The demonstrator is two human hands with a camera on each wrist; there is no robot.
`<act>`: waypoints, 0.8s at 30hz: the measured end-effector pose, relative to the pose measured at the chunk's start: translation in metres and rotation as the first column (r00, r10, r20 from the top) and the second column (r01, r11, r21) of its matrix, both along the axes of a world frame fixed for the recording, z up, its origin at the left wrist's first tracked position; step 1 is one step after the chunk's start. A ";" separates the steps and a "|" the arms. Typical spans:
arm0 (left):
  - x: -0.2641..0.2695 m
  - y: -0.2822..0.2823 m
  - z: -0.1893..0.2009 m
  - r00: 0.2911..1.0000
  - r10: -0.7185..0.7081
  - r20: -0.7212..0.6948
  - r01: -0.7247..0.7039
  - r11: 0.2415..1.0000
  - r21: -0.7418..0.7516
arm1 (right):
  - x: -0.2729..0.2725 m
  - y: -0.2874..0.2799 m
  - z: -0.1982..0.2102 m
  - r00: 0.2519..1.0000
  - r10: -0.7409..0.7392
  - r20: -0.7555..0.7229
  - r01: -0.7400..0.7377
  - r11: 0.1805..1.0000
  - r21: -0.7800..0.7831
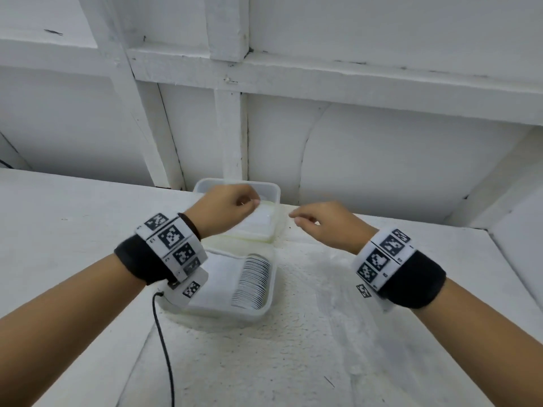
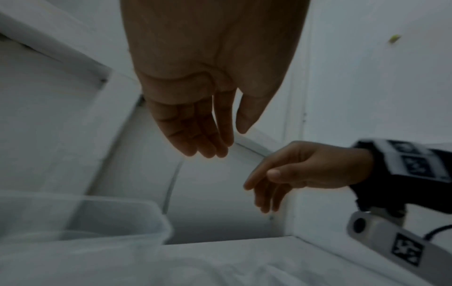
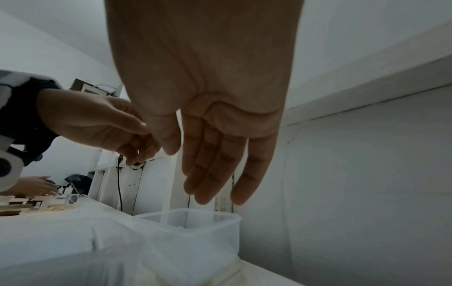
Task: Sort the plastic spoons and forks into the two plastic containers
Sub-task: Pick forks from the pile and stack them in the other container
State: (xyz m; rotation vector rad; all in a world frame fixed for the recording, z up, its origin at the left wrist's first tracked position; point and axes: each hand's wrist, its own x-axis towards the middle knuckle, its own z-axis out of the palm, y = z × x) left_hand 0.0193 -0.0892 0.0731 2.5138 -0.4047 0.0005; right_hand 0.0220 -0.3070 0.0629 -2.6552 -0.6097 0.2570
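Two clear plastic containers sit on the white table (image 1: 352,333), one behind the other. The near container (image 1: 264,311) holds a tight row of white plastic cutlery (image 1: 254,282) standing on edge along its right side; whether spoons or forks cannot be told. The far container (image 1: 271,190) stands just behind the near container, against the white wall (image 1: 382,148); its contents are not readable.

Left hand (image 1: 227,205) hangs above the far container, fingers (image 2: 208,135) loosely extended and close together, thumb just apart; nothing visibly held. Right hand (image 1: 326,223) hovers to the right of the far container, over the table, fingers (image 3: 215,164) relaxed and nearly straight, empty. The hands are near each other, not touching.

A black cable (image 1: 164,348) runs from the left wrist over the table, left of the near container.
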 end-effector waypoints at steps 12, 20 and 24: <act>-0.068 -0.135 -0.056 0.932 -0.249 -0.265 0.291 0.948 0.132 | -0.109 -0.096 -0.047 0.959 -0.236 -0.154 0.236 0.972 -0.019; -0.073 -0.155 -0.098 0.937 -0.058 -0.344 0.260 0.773 0.578 | -0.138 -0.121 -0.058 0.932 -0.303 -0.196 0.308 0.951 -0.005; -0.079 -0.149 -0.108 0.961 -0.104 -0.257 0.247 0.738 0.627 | -0.139 -0.122 -0.058 0.932 -0.301 -0.201 0.314 0.949 0.031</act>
